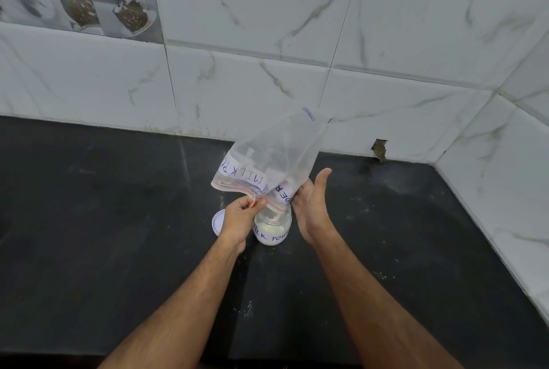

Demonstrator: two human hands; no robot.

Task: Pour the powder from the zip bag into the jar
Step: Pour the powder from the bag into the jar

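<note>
A clear zip bag (276, 154) labelled "MILK POWDER" hangs upside down, its red zip mouth over the open top of a small clear jar (272, 227). The jar stands on the black counter (118, 220), holds white powder in its lower part and carries a handwritten "MILK POW" label. The bag looks nearly empty, with only a thin dusting inside. My left hand (239, 215) pinches the zip edge just left of the jar mouth. My right hand (312, 205) holds the bag's right side with the fingers behind it and the thumb pointing up.
A white round lid (218, 221) lies flat on the counter just left of the jar, partly hidden by my left wrist. White marble-pattern wall tiles (297, 56) rise behind and at the right. Specks of spilled powder (380, 275) dot the counter.
</note>
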